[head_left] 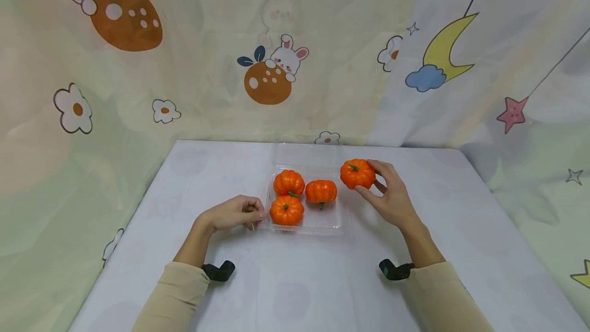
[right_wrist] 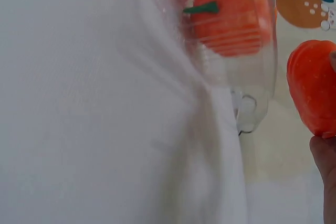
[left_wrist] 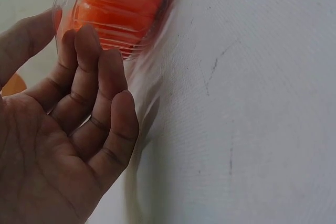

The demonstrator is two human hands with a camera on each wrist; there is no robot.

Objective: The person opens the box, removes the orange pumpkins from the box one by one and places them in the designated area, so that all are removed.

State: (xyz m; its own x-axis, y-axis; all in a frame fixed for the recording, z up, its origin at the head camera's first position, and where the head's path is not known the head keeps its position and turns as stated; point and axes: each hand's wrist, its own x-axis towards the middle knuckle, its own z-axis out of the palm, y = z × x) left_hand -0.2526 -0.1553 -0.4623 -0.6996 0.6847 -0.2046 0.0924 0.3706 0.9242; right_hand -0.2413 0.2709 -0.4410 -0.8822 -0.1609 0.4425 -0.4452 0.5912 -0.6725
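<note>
A small orange toy pumpkin [head_left: 357, 173] with a green stem is held by my right hand [head_left: 393, 200] between thumb and fingers, just beyond the right side of a clear plastic box [head_left: 329, 223]. The right wrist view shows this pumpkin [right_wrist: 312, 87] raised beside the box wall [right_wrist: 247, 72]. Inside the box lie three similar pumpkins: one at back left [head_left: 289, 183], one at front left [head_left: 287, 211] and one on the right [head_left: 321, 191]. My left hand [head_left: 234, 212] pinches the box's left edge. In the left wrist view, its fingers [left_wrist: 113, 77] are bent near the ribbed wall.
The box's clear lid [head_left: 306, 155] is raised toward the back of the white-covered table [head_left: 193, 168]. A patterned cloth [head_left: 207, 81] hangs behind it. Black wrist cameras [head_left: 220, 271] sit by both sleeves.
</note>
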